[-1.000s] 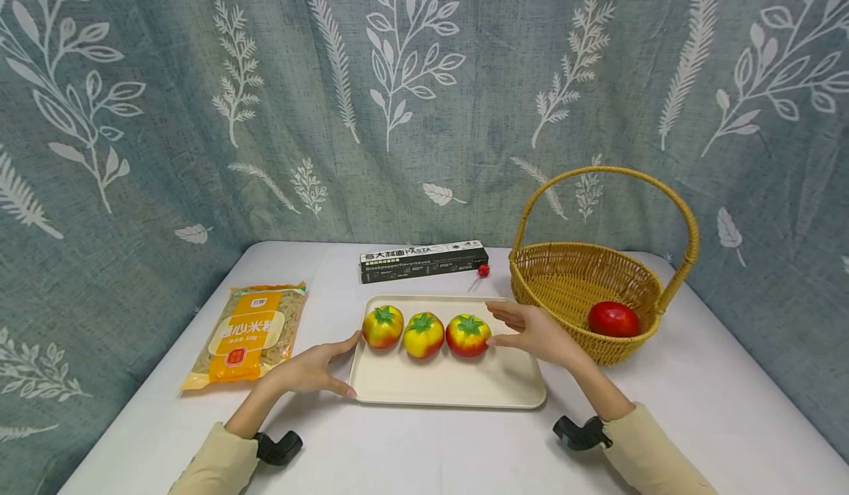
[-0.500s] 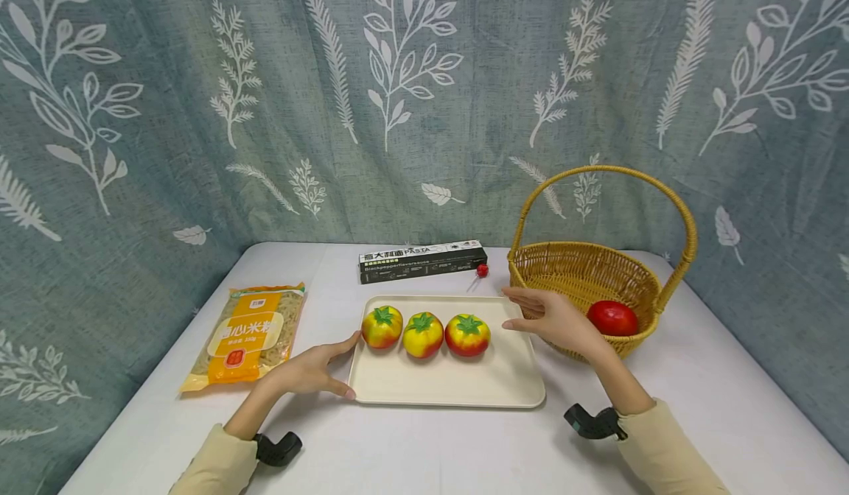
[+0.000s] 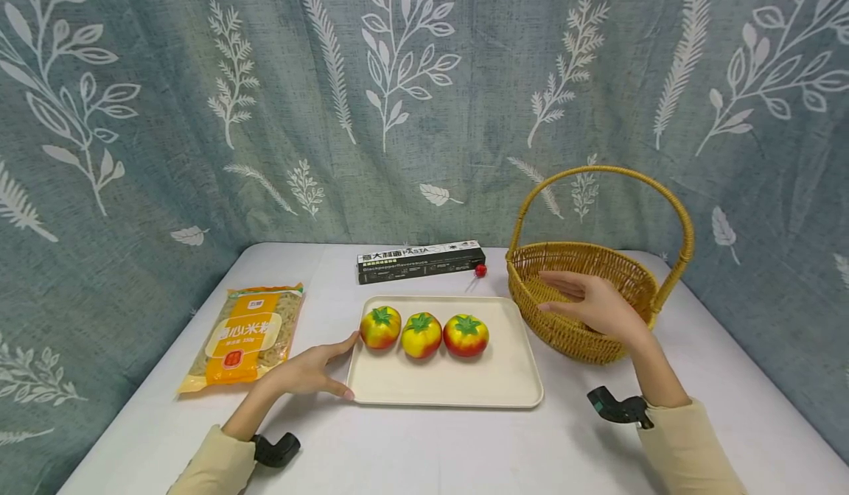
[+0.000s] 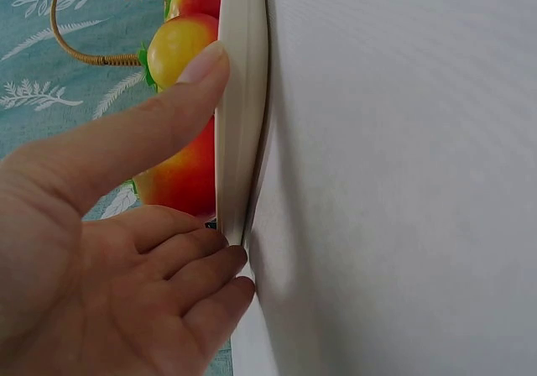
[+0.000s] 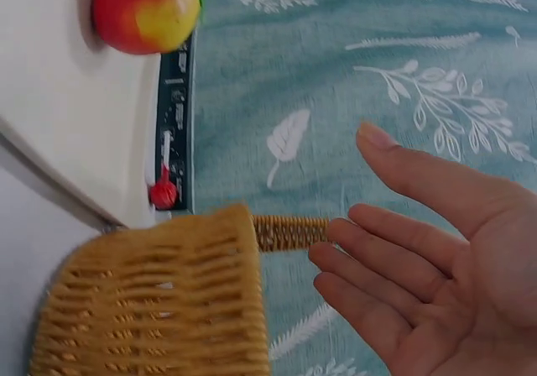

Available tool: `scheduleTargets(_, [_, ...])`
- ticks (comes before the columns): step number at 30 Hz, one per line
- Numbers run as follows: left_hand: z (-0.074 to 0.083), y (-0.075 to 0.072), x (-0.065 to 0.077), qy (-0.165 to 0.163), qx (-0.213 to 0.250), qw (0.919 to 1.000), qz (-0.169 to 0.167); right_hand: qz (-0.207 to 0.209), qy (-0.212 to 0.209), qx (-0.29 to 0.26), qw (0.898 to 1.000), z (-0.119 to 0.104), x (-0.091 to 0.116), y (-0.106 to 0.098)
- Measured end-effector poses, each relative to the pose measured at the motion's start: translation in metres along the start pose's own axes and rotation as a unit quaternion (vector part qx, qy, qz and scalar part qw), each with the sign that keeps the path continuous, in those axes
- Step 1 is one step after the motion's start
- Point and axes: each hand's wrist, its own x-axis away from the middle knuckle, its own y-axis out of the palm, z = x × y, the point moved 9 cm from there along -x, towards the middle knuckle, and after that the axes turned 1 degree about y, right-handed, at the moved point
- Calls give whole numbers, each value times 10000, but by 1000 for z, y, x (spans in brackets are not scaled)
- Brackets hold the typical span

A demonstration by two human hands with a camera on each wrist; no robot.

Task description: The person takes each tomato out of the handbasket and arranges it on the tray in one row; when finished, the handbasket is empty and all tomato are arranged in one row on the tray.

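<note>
My left hand [image 3: 312, 368] touches the left edge of a cream tray [image 3: 451, 388], thumb and fingers spread apart. In the left wrist view the thumb [image 4: 197, 74] lies at the tray's rim and the fingertips meet its side. Three red-and-yellow tomatoes with green tops, a left [image 3: 381, 327], a middle [image 3: 421, 334] and a right one [image 3: 466, 335], stand in a row on the tray. Over the wicker basket [image 3: 564, 336] hovers my right hand [image 3: 597, 307], fingers loosely extended and holding nothing. It hides the red fruit inside the basket.
A black pasta box [image 3: 421, 263] lies behind the tray, with a red lollipop [image 3: 480, 271] beside it. At the left rests a bag of rice noodles [image 3: 245, 336]. The basket's tall handle [image 3: 610, 169] arches above it. A patterned curtain [image 3: 424, 112] closes off the back.
My right hand has moved right, from beside the right tomato on the tray to above the basket, now covering the red fruit. The left hand has stayed at the tray's edge.
</note>
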Motion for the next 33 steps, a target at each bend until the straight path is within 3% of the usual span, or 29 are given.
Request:
scheduleTargets(15, [1, 0, -1, 62, 18, 10000, -33, 159, 159, 499, 9985, 29, 13, -37])
scheduleTargets(33, [-2, 1, -2, 34, 78, 9999, -78, -199, 356, 767, 9962, 72, 19, -46])
